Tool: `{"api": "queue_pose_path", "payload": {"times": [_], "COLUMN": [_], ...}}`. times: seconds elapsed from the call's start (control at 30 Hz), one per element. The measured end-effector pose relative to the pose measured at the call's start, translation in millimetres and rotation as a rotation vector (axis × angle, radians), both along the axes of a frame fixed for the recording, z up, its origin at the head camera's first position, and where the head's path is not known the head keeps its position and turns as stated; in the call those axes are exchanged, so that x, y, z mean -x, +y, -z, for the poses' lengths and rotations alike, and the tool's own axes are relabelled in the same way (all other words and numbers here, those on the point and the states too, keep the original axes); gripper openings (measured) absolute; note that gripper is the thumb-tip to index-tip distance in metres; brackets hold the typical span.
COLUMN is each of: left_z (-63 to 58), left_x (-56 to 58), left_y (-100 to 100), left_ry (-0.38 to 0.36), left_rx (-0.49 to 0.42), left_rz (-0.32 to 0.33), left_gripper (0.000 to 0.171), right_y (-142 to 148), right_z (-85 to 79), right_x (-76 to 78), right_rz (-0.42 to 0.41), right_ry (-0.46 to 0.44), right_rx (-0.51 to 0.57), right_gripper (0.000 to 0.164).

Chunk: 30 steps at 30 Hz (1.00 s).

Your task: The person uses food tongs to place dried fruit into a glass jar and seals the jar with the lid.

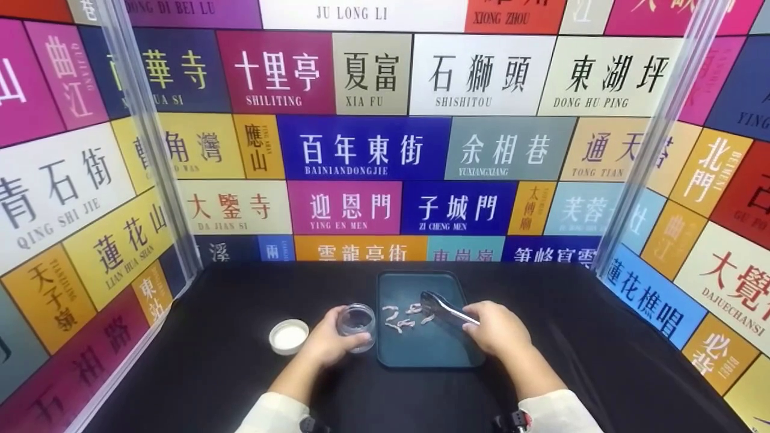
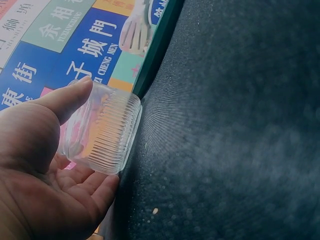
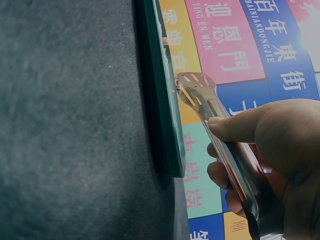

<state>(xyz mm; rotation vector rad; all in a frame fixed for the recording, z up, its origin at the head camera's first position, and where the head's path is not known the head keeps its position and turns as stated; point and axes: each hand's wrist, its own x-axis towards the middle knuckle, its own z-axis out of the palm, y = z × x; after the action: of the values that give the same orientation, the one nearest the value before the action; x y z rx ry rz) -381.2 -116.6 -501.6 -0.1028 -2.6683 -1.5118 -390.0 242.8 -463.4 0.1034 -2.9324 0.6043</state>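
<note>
My left hand (image 1: 330,340) grips a clear ribbed jar (image 2: 107,130) just left of a dark teal tray (image 1: 415,355). The jar's mouth faces up and its lid is off. In my right hand (image 1: 499,329) is a pair of metal tongs (image 3: 225,145) with slotted tips. The tongs' head (image 1: 428,300) is low over the tray, at the right side of several small pale, curled strips (image 1: 392,315). Whether the tips pinch a strip cannot be made out. In the right wrist view my thumb lies along the upper arm of the tongs, with the fingers curled beneath.
A round white lid (image 1: 289,335) lies on the black cloth (image 1: 240,300) left of my left hand. Panels printed with place names (image 1: 361,150) stand behind and on both sides. Clear upright posts (image 1: 649,132) mark the corners at the back.
</note>
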Motion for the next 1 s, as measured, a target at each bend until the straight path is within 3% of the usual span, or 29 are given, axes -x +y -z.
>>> {"api": "queue_pose_path", "payload": {"times": [1.0], "left_z": [0.4], "left_x": [0.4], "left_y": [0], "left_ry": [-0.004], "left_rx": [0.015], "left_rz": [-0.007], "left_gripper": [0.095], "right_y": [-30], "right_z": [-31.6], "right_x": [-21.6], "right_rz": [-0.032], "right_ry": [0.092], "right_rx": [-0.009], "right_gripper": [0.042]}}
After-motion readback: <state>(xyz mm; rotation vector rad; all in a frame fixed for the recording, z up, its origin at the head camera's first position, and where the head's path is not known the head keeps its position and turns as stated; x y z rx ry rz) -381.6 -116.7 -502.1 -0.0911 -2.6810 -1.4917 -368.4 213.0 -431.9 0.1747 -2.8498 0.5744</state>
